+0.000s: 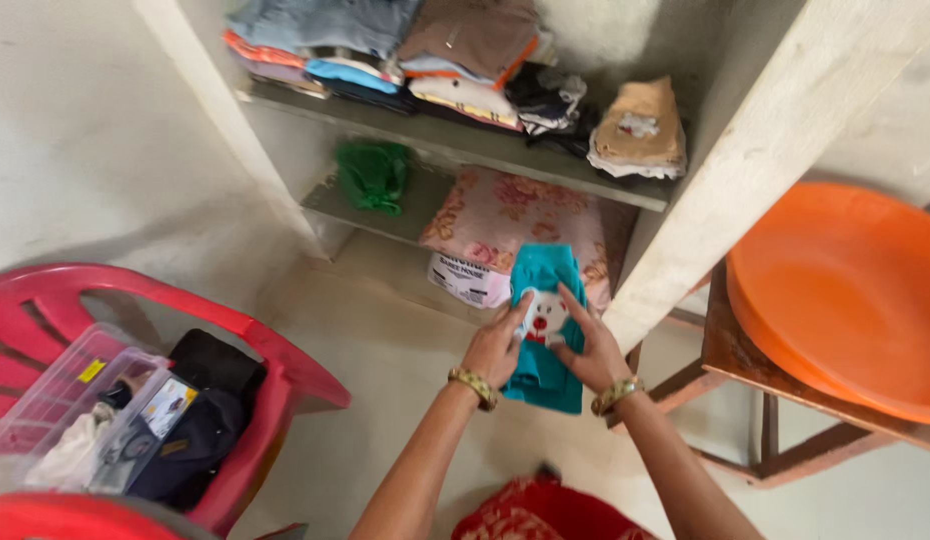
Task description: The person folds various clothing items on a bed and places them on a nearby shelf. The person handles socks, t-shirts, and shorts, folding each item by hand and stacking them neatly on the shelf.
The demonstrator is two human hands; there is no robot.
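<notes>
Both hands hold 1 small teal garment out in front of the body. The left hand grips its left edge with the fingers curled over the cloth, and the right hand clamps the right edge, thumb laid across the front. The 2 hands sit close together, with only the width of the folded cloth between them. The garment hangs upright, its upper part rising above the fingers and its lower part dropping below the palms; a white cartoon face with a red mark shows between the thumbs. Each wrist wears a gold bangle.

Just beyond the hands, behind the garment, lies a pink floral pillow with a white printed bag at its lower edge, both on the lower shelf of an open wall recess. Farther off and to the left on that shelf sits a green bundle of cloth. Above it, the upper shelf carries several stacks of folded clothes, with a beige folded pile at its right end.

To the right of the hands stands a wooden stool carrying a large orange basin. Well to the left is a red plastic chair holding a clear plastic box and dark clothing. Below the arms, red patterned fabric shows at the bottom edge.
</notes>
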